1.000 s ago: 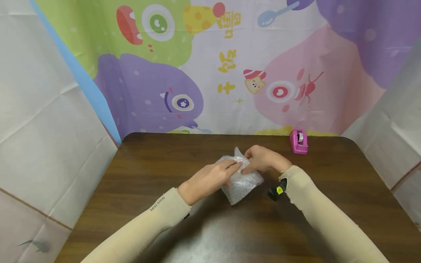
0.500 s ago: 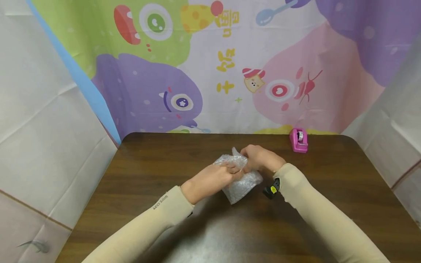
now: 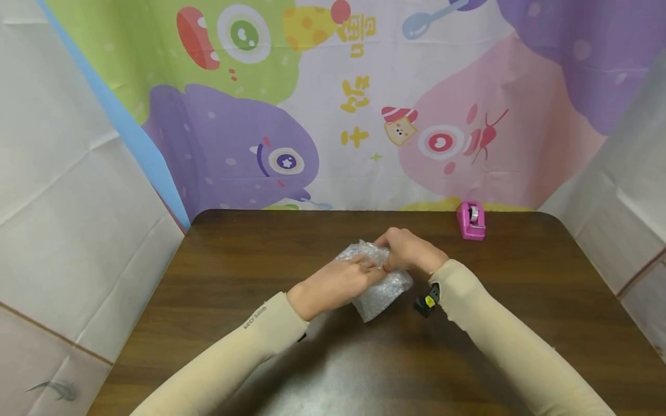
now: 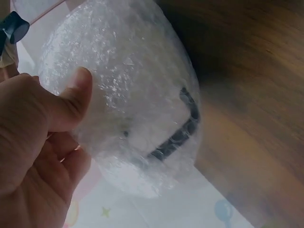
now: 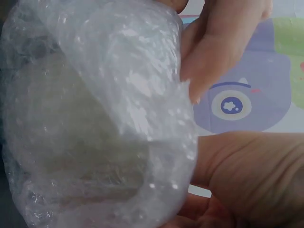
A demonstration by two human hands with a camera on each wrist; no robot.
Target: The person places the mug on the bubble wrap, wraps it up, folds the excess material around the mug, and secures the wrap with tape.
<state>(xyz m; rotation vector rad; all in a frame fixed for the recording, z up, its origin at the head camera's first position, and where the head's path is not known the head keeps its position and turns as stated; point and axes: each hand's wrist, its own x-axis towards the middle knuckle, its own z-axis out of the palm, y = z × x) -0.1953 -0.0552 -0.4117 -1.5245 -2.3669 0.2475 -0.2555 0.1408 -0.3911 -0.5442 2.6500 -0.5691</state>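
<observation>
A bubble-wrap bundle (image 3: 382,297) lies on the table between both hands. Through the wrap, the left wrist view shows a pale object with a black angled band (image 4: 175,137); its kind is unclear. My left hand (image 3: 335,283) reaches over the bundle from the left, its thumb (image 4: 78,95) against the wrap and its other fingers curled. From the far right side my right hand (image 3: 411,251) grips the edge of the wrap, fingers bent down. A folded layer of bubble wrap (image 5: 137,71) covers a pale rounded shape in the right wrist view. Some fingertips are hidden.
A pink tape dispenser (image 3: 472,221) stands at the back right of the dark wooden table (image 3: 250,248). Behind it hangs a cartoon-print curtain (image 3: 359,173). Pale panels (image 3: 78,173) flank the table.
The wrap corner that stuck up at the back is now down. My right hand has shifted slightly left, and my left fingers have slid right and curled more over the bundle.
</observation>
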